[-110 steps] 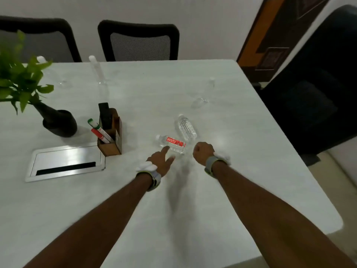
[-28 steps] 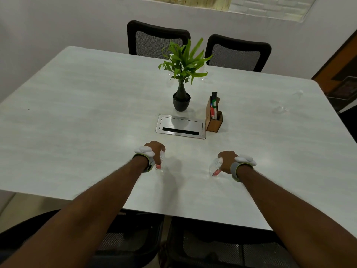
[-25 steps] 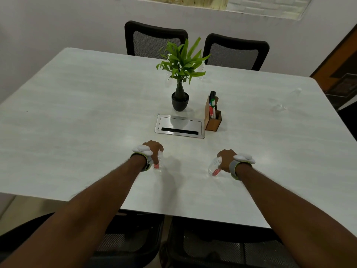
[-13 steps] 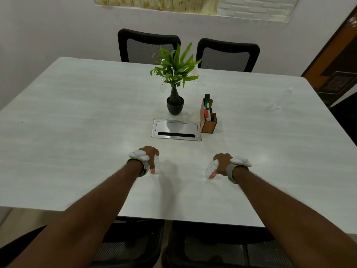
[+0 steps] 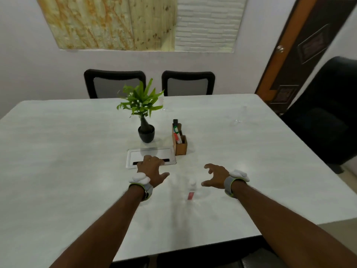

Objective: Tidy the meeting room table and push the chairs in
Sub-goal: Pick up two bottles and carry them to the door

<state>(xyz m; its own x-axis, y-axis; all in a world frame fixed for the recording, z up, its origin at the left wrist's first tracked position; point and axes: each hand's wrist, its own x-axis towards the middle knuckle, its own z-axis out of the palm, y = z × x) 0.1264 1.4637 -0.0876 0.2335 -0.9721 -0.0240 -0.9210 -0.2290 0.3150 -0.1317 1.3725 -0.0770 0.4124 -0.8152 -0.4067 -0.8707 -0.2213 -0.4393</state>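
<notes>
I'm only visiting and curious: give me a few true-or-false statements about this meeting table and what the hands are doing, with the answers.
1. Each hand grips a bottle. False: the left hand and right hand are open, and the bottle stands between them, held by neither.
2. Two black chairs stand at the far side of the table. True.
3. The plant sits in a white pot. False: the pot is black.
4. The wooden holder holds markers. True.
</notes>
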